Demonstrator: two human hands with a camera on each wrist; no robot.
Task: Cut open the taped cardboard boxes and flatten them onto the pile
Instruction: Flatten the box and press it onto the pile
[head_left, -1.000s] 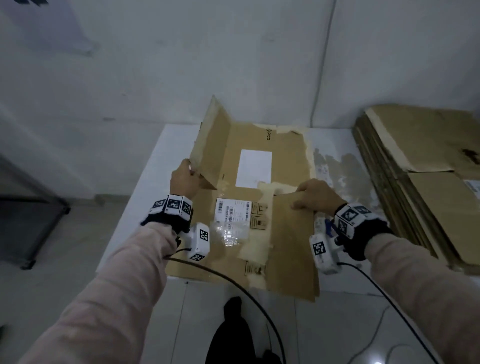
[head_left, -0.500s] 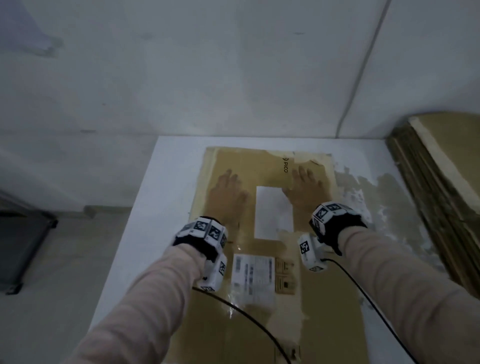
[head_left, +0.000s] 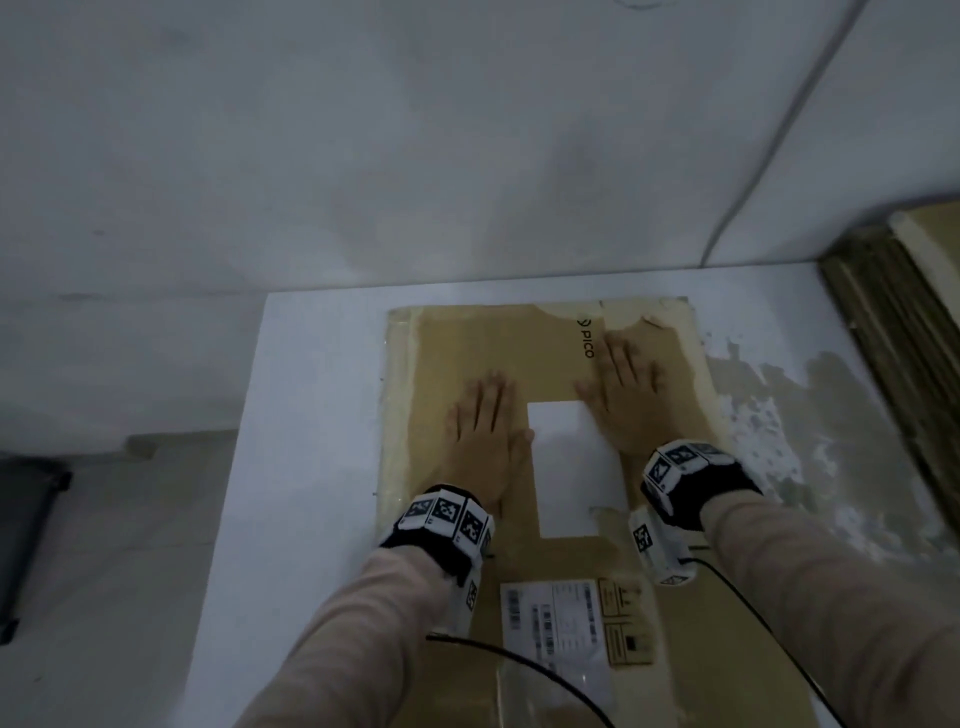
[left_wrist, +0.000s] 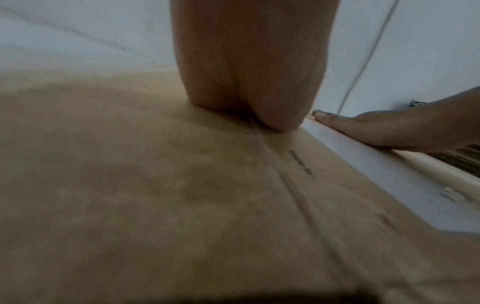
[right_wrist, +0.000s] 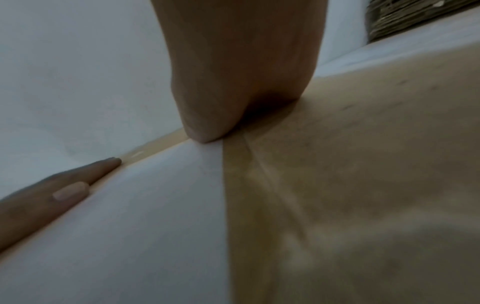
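While the flattened cardboard box (head_left: 550, 364) lies lengthwise away from the person on the white table (head_left: 311, 415), left hand (head_left: 483, 441) and right hand (head_left: 623, 395) press flat-fingered, now farther forward than before.

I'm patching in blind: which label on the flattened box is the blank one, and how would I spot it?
Start at the white table, where the flattened cardboard box lies under both palms. The blank white label sits between the left hand and right hand. Unlike the printed shipping label nearer the person, it carries no barcodes or text.
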